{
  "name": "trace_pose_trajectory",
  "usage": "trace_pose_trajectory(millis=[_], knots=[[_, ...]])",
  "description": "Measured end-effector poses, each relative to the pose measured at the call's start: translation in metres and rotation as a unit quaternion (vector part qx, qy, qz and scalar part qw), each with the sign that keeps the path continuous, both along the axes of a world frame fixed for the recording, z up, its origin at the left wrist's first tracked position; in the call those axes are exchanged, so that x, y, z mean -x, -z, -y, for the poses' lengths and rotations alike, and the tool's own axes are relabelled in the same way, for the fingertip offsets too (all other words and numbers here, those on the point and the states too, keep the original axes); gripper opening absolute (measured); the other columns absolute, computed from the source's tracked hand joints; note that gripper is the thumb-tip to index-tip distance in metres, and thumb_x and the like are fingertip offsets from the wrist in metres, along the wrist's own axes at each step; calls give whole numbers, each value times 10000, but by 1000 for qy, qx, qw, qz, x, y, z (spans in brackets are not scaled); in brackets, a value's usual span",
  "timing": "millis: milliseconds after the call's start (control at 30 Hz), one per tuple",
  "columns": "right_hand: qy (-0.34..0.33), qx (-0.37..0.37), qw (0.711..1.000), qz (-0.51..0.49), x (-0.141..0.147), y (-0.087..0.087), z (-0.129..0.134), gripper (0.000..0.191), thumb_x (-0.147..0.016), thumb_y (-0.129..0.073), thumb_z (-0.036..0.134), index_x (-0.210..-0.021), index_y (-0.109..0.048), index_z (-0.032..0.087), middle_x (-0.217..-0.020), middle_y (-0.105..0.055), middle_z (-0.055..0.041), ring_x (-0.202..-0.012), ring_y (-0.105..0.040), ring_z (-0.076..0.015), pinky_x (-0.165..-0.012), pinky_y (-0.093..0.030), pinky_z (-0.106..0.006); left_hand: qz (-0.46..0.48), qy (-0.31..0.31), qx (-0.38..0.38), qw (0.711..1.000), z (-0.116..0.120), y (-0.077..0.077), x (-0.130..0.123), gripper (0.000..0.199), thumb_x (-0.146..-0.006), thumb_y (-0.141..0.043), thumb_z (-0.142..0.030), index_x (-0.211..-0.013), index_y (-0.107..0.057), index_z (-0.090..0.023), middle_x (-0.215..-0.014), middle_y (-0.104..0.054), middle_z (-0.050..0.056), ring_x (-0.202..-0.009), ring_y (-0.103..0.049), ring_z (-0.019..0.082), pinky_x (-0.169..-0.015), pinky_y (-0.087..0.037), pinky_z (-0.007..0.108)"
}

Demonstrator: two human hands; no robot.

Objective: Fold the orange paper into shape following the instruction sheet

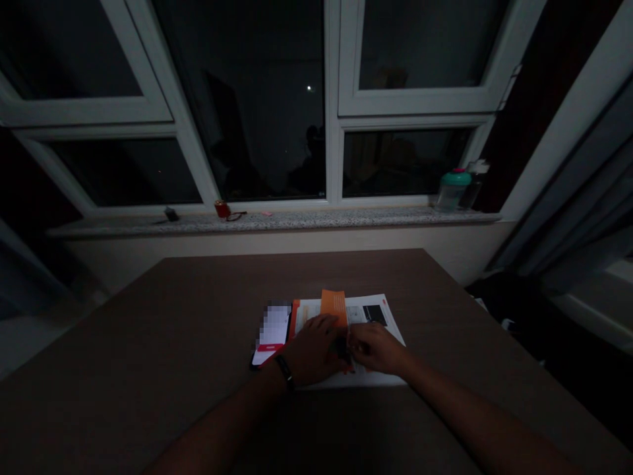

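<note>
White printed sheets or an open booklet [390, 323] lie on the brown table [198, 297], with an orange strip [333, 301] across their upper middle. My left hand [316, 349], with a dark band at the wrist, rests over the left part of the pages, its fingers curved toward the strip. Close to its right, my right hand [376, 348] is closed over the pages; its fingertips meet near the strip's lower part, and what they hold is too dark to make out. A lit phone [275, 326] lies left of the pages, beside my left hand.
Behind the table runs a speckled windowsill [306, 219]. On it stand a small red jar [222, 209], a small dark object [171, 214], and a bottle with a teal lid [453, 188] near a clear bottle [475, 185]. Grey curtains [568, 178] hang at the right.
</note>
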State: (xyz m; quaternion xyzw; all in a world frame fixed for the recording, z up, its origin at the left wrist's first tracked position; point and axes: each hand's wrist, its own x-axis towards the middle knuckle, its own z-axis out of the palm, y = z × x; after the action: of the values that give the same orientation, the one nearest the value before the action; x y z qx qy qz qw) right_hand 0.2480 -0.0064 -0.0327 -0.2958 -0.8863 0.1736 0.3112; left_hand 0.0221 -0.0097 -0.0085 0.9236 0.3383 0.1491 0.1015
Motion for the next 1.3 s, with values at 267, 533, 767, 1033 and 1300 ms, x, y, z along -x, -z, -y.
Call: trace_pose_trajectory(millis=[267, 533, 767, 1033, 1300], knots=[[89, 2, 996, -14, 4, 7, -9, 166, -784, -521, 68, -715, -466, 209, -710, -540, 18, -664, -541, -134, -611, -355, -218, 6, 11, 5, 1000, 0, -3, -1, 586, -828, -692, -507, -1308, -487, -240, -1422, -443, 114, -1335, -377, 318, -1111, -304, 492], [147, 25, 989, -11, 4, 6, -7, 132, -798, -528, 96, -771, -477, 214, -725, -552, 26, -654, -538, -133, -610, -354, -217, 5, 18, 7, 1000, 0, -3, 2, 593, -828, -683, -528, -1316, -484, -255, -1424, -439, 114, -1335, -385, 327, -1097, -319, 506], [37, 16, 999, -10, 2, 6, -5, 162, -738, -555, 54, -742, -500, 206, -710, -544, 29, -655, -539, -122, -619, -363, -205, 6, 25, 6, 1000, -2, -1, 3, 657, -807, -694, -546, -1340, -460, -243, -1449, -418, 125, -1348, -366, 337, -1113, -296, 510], [176, 24, 984, -21, 5, 6, -10, 124, -808, -513, 97, -766, -495, 212, -752, -583, 14, -694, -562, -146, -635, -368, -226, -2, 25, 26, 999, -1, -5, 2, 635, -804, -693, -572, -1309, -496, -241, -1436, -427, 123, -1348, -365, 335, -1109, -299, 516], [203, 52, 978, -23, 3, 4, -7, 76, -823, -553, 179, -776, -505, 214, -701, -581, 28, -625, -547, -139, -597, -359, -225, 7, 42, 23, 999, -1, -8, 3, 607, -792, -727, -524, -1274, -505, -230, -1379, -470, 112, -1313, -397, 317, -1104, -313, 472]])
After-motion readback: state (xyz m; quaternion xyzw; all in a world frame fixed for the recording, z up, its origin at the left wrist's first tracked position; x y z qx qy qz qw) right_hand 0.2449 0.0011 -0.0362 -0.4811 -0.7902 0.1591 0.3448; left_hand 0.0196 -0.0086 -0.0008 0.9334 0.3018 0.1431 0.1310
